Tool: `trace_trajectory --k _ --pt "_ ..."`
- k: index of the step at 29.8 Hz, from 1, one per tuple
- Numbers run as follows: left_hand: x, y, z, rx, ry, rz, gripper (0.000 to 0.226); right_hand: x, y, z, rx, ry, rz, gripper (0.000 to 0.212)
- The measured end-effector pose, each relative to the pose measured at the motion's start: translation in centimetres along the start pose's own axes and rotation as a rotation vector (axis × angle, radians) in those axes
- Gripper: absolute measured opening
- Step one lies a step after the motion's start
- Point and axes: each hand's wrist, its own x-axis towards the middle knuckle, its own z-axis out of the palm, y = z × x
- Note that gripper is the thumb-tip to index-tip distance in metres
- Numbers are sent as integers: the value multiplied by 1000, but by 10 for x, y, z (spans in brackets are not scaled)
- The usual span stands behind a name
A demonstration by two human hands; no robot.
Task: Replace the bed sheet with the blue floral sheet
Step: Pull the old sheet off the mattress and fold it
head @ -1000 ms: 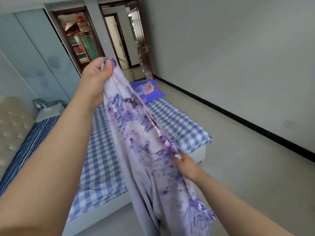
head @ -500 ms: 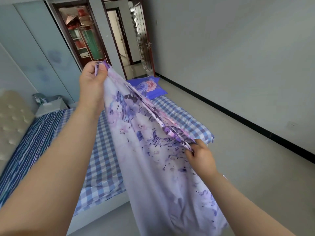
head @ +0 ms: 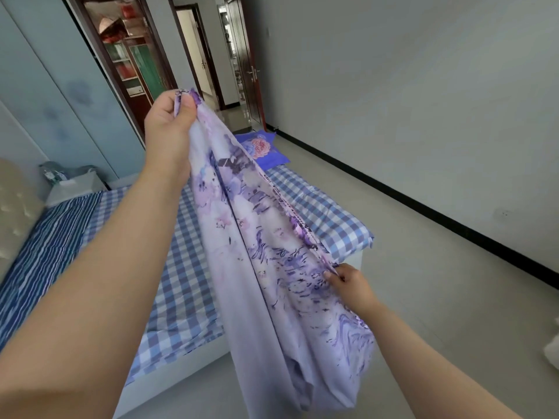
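The bed (head: pixel 187 303) wears a blue checked sheet; arms and cloth hide its middle. The floral sheet (head: pixel 272 282) hangs in the air above the bed's near edge, its bottom cut off. The left hand (head: pixel 169 125) pinches its top corner up high. The right hand (head: pixel 351 284) pinches its edge lower down.

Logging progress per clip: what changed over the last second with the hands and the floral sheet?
The right hand slid out along the edge of the floral sheet, from under the hanging cloth to a pinch on the hem further right, drawing that edge taut. The left hand kept gripping the top corner, raised. The checked sheet and the blue pillow lie on the bed as before.
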Motion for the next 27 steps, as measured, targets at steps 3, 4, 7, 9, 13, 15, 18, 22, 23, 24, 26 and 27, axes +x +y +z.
trace_trajectory --k 3,4,7,9,13,15,18,22,23,24,26,27 --pt "1 -5 -17 42 41 -1 17 11 -4 -24 -20 58 2 34" --pt "1 -7 -24 67 60 -9 18 17 -10 -39 -18 105 2 35" --pt "-1 -19 -42 65 163 -66 25 35 -53 -92 -29 298 -21 43" --pt "-1 -28 -52 28 247 -102 33 50 -93 -124 -44 448 -101 44" --pt "15 -32 -79 54 361 -137 34 70 -145 -145 -122 560 -350 16" --pt "29 -18 -90 62 434 -136 35 72 -139 -126 -318 431 -397 19" --pt "51 7 -89 0 427 -1 34 60 -114 -74 -554 198 -373 27" --pt "51 2 -84 179 348 29 33 49 -115 -81 -594 316 -294 36" --pt "48 -11 -87 224 330 -15 33 48 -124 -100 -589 408 -299 40" --pt "44 -26 -89 262 305 -71 33 50 -133 -120 -589 508 -324 42" --pt "39 -53 -96 306 286 -194 34 53 -156 -155 -612 673 -413 42" --pt "39 -62 -98 289 288 -239 34 56 -168 -166 -615 710 -439 44"
